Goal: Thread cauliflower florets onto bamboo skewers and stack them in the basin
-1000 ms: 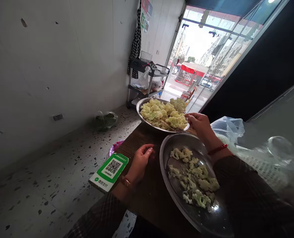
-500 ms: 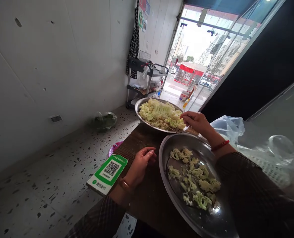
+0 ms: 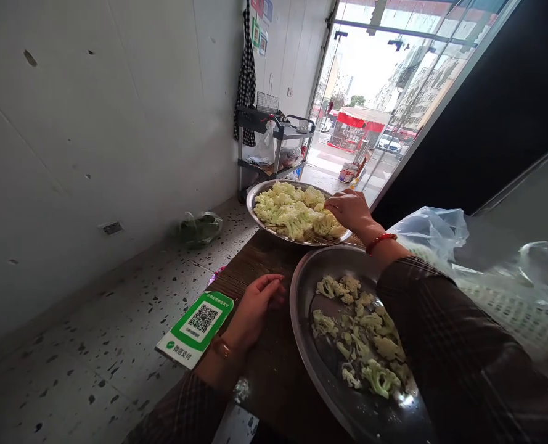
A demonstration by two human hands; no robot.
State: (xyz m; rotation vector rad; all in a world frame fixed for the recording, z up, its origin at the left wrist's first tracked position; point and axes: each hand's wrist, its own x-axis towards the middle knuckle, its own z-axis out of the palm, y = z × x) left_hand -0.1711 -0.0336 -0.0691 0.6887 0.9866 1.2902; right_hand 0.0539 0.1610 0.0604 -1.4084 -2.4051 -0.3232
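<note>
At the right side of the far metal bowl (image 3: pixel 252 213), my right hand (image 3: pixel 351 213) has its fingers drawn together by the pale cauliflower (image 3: pixel 294 213); what they hold, if anything, is hidden. Thin sticks lie among the florets near that bowl's front rim. My left hand (image 3: pixel 261 302) is closed low over the dark wooden table (image 3: pixel 274 364), thumb against the index finger, with nothing seen in it. Right of it, a larger metal bowl (image 3: pixel 301 320) holds smaller cauliflower pieces (image 3: pixel 357 336), partly covered by my right sleeve.
A green QR-code sign (image 3: pixel 198 327) lies at the table's left edge. Plastic bags (image 3: pixel 433 231) and a white basket (image 3: pixel 505 302) are on the right. Beyond stand a cart (image 3: pixel 276 139) and a glass door (image 3: pixel 370 80). A bag of greens (image 3: pixel 198 229) rests on the floor.
My right hand has shifted slightly left and up along the far bowl. Florets that were blurred above the heap now lie still in it. My left hand has barely moved.
</note>
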